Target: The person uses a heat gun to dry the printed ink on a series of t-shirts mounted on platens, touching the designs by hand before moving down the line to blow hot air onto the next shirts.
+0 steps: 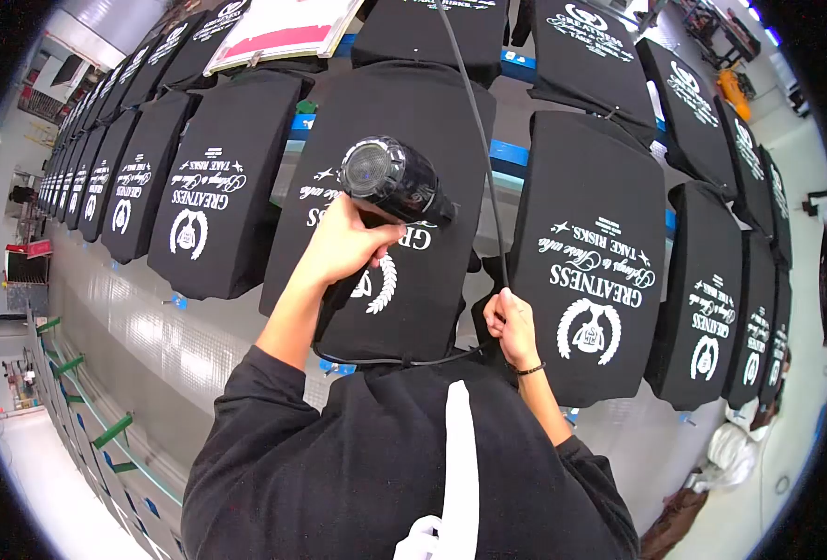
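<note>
My left hand (346, 245) is closed around the handle of a black hair dryer (397, 182). The dryer is over a black T-shirt (390, 112) with white print, and it hides part of the lettering. Its round rear grille faces up toward me. A black power cord (478, 121) runs down from the top of the view to my right hand (514, 329), whose fingers are wrapped round it. From there the cord loops left along the shirt's near edge toward my left hand. Right of it lies another printed black T-shirt (586, 252).
More printed black shirts (210, 182) stretch away in rows on both sides. A framed screen with a pink-red band (283, 35) rests across the far row at upper left. Blue supports (510, 154) show between the shirts. White cloth (731, 455) is heaped at lower right.
</note>
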Motion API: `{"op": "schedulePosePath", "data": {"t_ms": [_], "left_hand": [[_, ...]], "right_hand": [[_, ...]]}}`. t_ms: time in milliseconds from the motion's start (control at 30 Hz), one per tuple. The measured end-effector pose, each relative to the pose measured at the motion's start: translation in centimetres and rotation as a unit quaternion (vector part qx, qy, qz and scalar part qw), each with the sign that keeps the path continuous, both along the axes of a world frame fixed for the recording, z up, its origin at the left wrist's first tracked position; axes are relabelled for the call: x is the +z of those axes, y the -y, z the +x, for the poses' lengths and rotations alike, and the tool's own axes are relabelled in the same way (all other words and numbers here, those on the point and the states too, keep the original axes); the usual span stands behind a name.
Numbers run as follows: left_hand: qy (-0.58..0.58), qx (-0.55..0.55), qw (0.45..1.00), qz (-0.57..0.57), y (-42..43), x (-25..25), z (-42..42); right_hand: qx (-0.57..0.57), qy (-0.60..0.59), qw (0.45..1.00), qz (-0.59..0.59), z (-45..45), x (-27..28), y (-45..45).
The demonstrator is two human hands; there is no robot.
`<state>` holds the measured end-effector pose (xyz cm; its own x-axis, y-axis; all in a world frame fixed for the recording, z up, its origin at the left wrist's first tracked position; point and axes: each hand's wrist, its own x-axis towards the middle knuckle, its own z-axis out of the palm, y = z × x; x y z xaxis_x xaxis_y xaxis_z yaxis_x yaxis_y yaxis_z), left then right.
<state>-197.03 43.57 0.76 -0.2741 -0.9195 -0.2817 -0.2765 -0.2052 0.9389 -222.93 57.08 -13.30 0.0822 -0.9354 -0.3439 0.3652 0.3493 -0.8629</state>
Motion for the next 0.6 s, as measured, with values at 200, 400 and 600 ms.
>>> {"op": "schedulePosePath", "data": {"t_ms": [200,400,600], "left_hand": [[0.02,0.086,0.996,-0.012,-2.0,0.5,5.7],[0.112,0.21,0.97,-0.048,-2.8,1.1,11.6],[0.095,0.204,0.974,-0.024,-4.1,1.4,10.4]], "right_hand": [[0.001,0.02,1.0,0.001,-0.2,-0.7,0.2],[0.031,0.035,0.999,0.004,0.5,-0.7,0.9],[0.042,0.027,0.999,0.008,0.4,-0.2,1.3]]}}
